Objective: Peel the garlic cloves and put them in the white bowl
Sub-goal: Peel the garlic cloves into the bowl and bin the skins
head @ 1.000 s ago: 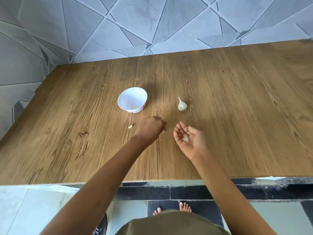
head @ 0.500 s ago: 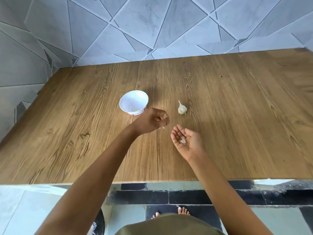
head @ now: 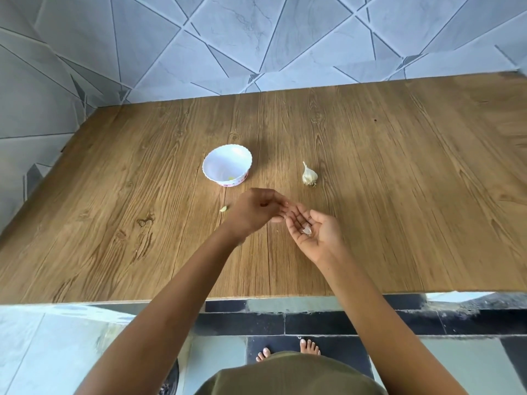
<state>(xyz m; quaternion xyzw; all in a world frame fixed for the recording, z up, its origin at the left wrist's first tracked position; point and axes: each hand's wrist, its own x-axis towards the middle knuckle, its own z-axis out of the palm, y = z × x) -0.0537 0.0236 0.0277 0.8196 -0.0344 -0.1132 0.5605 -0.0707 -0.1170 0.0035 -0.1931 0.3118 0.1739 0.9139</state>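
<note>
Against a wall of grey marbled tiles [head: 242,38] cut into triangles stands a wide wood-grain table [head: 399,195], its near edge above a floor of dark and pale tiles [head: 313,323]. At the bottom of the view are an olive-green garment [head: 288,377] and bare feet [head: 309,345].

Both forearms reach out over the table and the hands meet just right of centre. The right hand [head: 319,232] lies palm up, its fingers [head: 295,216] nearly straight and close together, the thumb spread to the side. It grips nothing. A small clump of pale garlic pieces [head: 306,230] rests loose in the hollow of the palm.

The left hand [head: 253,213] is turned knuckles up, its fingers [head: 278,208] loosely bent. Their tips overlap the right hand's fingertips and seem to touch them. This hand is blurred, so I cannot tell whether it pinches anything.

The white bowl [head: 211,169], with a scalloped rim, sits upright beyond the left hand, with a small yellowish bit [head: 231,179] at the bottom. A pink print runs round its base, too small to read.

A garlic bulb [head: 309,175] lies on the table right of the bowl, well apart from it, stem pointing away. A single pale clove [head: 223,209] lies on the table just left of the left hand, between the bowl and the near edge.
</note>
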